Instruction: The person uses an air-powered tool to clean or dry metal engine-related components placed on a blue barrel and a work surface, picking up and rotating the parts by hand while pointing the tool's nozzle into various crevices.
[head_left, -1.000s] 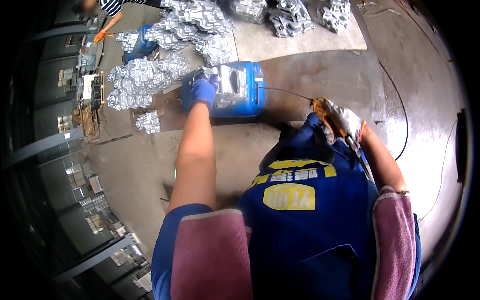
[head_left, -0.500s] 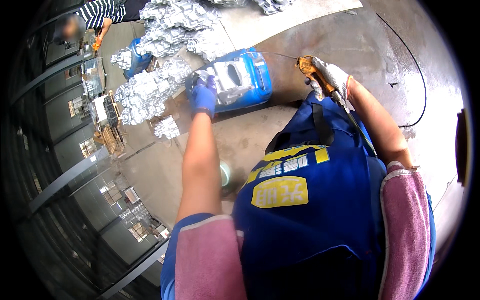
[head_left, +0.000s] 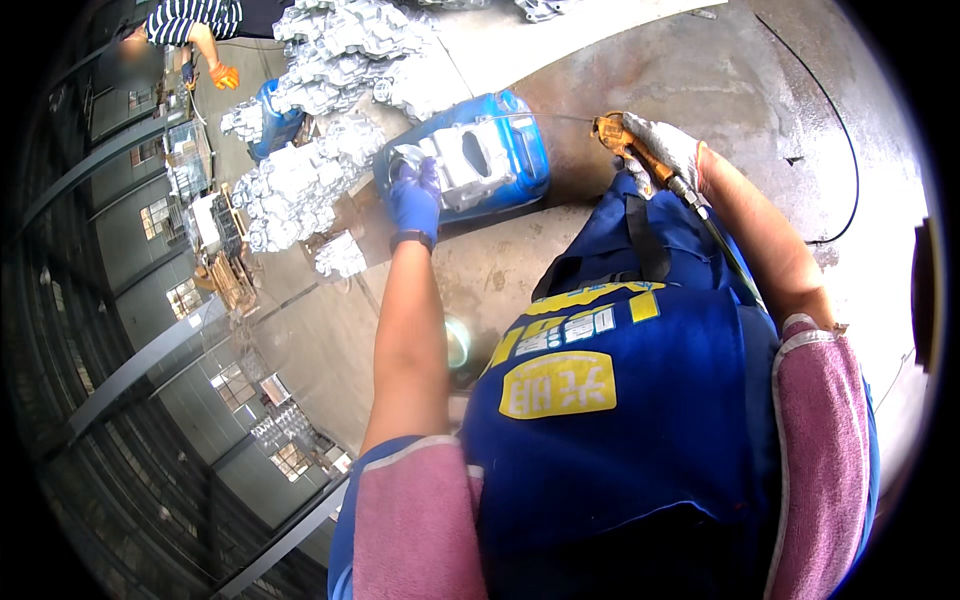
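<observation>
Co-worker cut off by top edge, head blurred; casting pile cropped above; thin rod indistinct at tip.

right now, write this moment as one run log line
left hand: on silver casting | right hand: gripping orange tool | casting: atop blue container | nearby: piled silver castings

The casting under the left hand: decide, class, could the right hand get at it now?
Probably yes: the right hand holds an orange tool; its thin rod extends toward the casting, nothing visibly blocking.
</observation>
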